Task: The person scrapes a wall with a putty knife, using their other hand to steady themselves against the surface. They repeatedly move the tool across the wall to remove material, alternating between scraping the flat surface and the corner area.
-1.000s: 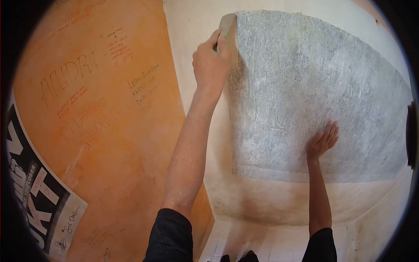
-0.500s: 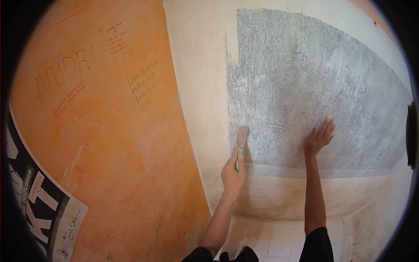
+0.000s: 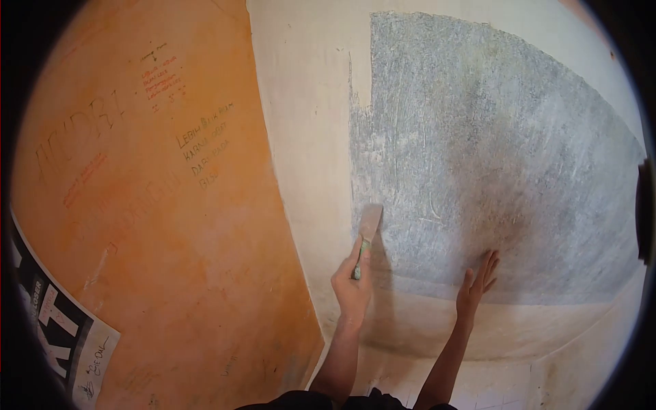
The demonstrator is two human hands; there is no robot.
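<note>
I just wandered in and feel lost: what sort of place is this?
Probably an indoor room under repair or refinishing: an orange wall with handwriting meets a pale wall, which bears a rough gray patch, and the left hand holds a putty knife.

Open run up the grey patch (image 3: pixel 437 123) from above my L fingers (image 3: pixel 356 253) & R fingers (image 3: pixel 488 268) to its curved top edge, plus a free gap btwn them, w/ the scraper (image 3: pixel 371 220) jutting up on that gap's L side. Out L, just a strip of white wall (image 3: pixel 314 171) to pass along, bounded by the orange wall (image 3: pixel 225 246). R of my R fingers the lower patch's open too, but my L forearm (image 3: pixel 339 352) & R forearm (image 3: pixel 442 359) block a low sideways pass.
</note>
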